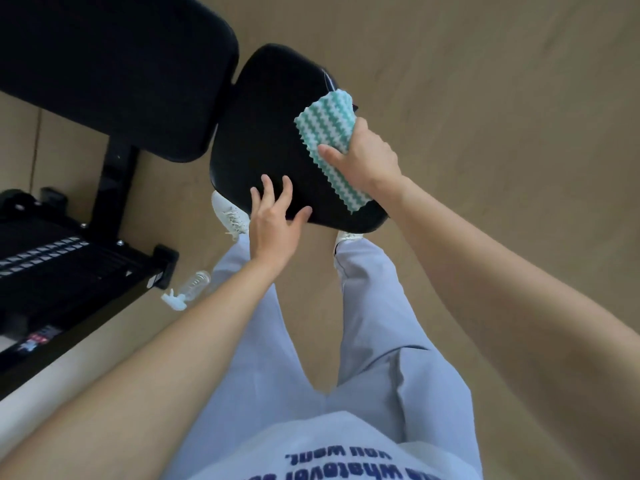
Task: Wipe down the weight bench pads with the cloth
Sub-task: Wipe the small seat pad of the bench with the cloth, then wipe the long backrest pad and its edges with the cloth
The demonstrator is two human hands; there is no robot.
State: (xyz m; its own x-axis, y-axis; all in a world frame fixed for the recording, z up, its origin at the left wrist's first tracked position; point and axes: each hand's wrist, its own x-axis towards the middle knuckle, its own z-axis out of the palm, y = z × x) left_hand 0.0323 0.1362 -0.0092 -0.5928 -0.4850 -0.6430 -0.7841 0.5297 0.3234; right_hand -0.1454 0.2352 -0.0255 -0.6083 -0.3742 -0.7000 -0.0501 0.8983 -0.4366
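Observation:
The black seat pad [273, 126] of the weight bench is in the middle of the head view, with the larger black back pad [114, 64] to its upper left. My right hand [363, 157] grips a teal-and-white zigzag cloth [327, 133] and presses it on the seat pad's right edge. My left hand [273, 223] rests on the near edge of the seat pad with fingers spread, holding nothing.
The bench's black frame [114, 188] and base run down the left. A clear spray bottle [188, 289] lies on the tan floor [485, 98] beside the frame's foot. My white shoes [230, 213] and grey trousers stand under and behind the seat pad.

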